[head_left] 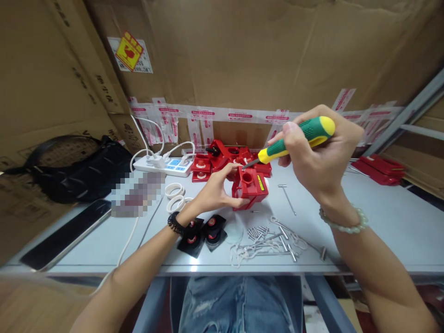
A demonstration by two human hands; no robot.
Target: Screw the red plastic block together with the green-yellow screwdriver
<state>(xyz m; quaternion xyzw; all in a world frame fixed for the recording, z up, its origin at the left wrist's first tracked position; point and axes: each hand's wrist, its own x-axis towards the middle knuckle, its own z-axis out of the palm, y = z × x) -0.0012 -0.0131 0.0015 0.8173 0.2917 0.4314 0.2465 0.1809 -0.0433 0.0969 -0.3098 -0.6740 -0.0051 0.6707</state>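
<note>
My left hand [220, 187] grips a red plastic housing [255, 192] from its left side and holds it up near the middle of the table. The housing has a round hole in its top and a yellow label on its right face. In my right hand [317, 157] is a screwdriver [298, 138] with a green and yellow handle, slanting down to the left. Its tip meets the upper left corner of the housing, beside the round hole. Whether a screw sits under the tip is too small to tell.
Behind the housing lie more red parts [227, 157]. Loose screws [258, 232], metal T-bars and white cords lie in front. White rings [175, 190], black discs [213, 233], a power strip [169, 167], a phone [69, 233] and a black bag [69, 169] are leftward.
</note>
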